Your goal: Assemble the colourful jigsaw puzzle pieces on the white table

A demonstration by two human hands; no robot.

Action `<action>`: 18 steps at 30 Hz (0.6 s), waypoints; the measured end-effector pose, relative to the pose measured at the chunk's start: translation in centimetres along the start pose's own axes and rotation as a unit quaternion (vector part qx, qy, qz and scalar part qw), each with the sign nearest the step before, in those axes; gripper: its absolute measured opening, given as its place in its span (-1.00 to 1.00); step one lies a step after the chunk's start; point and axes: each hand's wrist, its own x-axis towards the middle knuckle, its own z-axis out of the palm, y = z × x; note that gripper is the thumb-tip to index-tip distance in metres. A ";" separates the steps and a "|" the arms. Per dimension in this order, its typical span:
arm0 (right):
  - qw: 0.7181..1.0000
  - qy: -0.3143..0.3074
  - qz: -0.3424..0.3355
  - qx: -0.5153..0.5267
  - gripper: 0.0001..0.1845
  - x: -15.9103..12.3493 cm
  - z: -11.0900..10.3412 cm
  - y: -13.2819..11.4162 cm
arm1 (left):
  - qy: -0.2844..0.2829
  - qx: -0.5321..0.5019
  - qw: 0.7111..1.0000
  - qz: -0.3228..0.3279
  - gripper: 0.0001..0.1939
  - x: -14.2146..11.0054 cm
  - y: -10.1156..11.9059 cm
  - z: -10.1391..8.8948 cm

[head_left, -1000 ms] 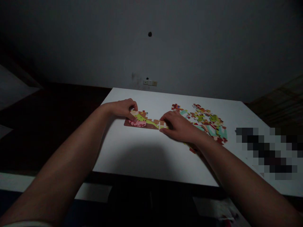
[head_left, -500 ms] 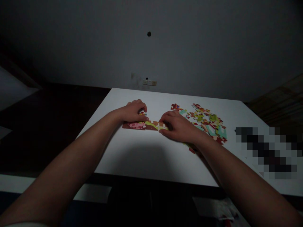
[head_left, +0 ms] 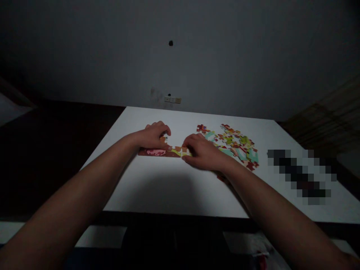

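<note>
A row of joined jigsaw puzzle pieces (head_left: pixel 156 152), brown with pink and yellow-green parts, lies flat on the white table (head_left: pixel 165 187). Across its left part rests my left hand (head_left: pixel 154 135), thumb stretched along the row and fingers curved apart from it. Some pieces beneath that hand are partly covered. At the row's right end, my right hand (head_left: pixel 201 152) pinches a yellowish puzzle piece (head_left: pixel 186 151) between thumb and fingers, against the neighbouring piece. My palm hides most of it.
Many loose jigsaw pieces (head_left: pixel 229 141) lie in a heap to the right, partly behind my right forearm. A blurred-out dark object (head_left: pixel 300 176) is farther right on the table. The wall behind carries sockets (head_left: pixel 172 100).
The whole view has shifted slightly, so table and pieces appear farther left. Both hands keep nearly the same places on the row.
</note>
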 end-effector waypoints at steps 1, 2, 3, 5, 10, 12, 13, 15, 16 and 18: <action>1.000 0.001 0.010 0.002 -0.71 0.0 0.1 -0.1 | -0.001 0.002 1.000 -0.001 -0.27 0.1 -0.1 0.0; 1.000 0.004 0.021 0.005 -0.70 0.0 0.1 -0.3 | -0.001 0.006 1.000 -0.002 -0.26 0.2 -0.2 -0.1; 1.000 0.006 0.030 0.007 -0.69 0.0 0.1 -0.4 | -0.001 0.008 1.000 -0.002 -0.27 0.2 -0.3 -0.1; 0.999 0.016 0.042 0.005 -0.73 -0.1 0.0 -0.7 | 0.001 0.008 1.000 0.003 -0.28 0.4 -0.5 -0.1; 0.997 -0.025 -0.013 0.068 -0.69 -0.5 -0.7 -1.3 | -0.001 0.003 1.000 0.013 -0.29 0.2 -0.7 0.1; 0.994 -0.060 -0.052 0.076 -0.68 -0.6 -0.8 -1.4 | 0.001 0.003 1.000 0.014 -0.30 0.3 -0.5 0.3; 0.993 -0.067 -0.071 0.064 -0.71 -0.5 -0.8 -1.4 | 0.010 0.005 1.000 0.017 -0.32 0.3 -0.3 0.3; 0.993 -0.063 -0.101 0.027 -0.78 -0.4 -0.7 -1.4 | 0.048 0.013 0.998 0.037 -0.41 0.4 0.8 0.1; 0.992 -0.053 -0.110 0.011 -0.81 -0.3 -0.8 -1.4 | 0.076 0.023 0.995 0.056 -0.48 0.3 1.7 -0.2; 0.993 -0.028 -0.115 -0.007 -0.83 -0.3 -1.2 -1.3 | 0.131 0.054 0.982 0.122 -0.62 -0.6 4.0 -1.1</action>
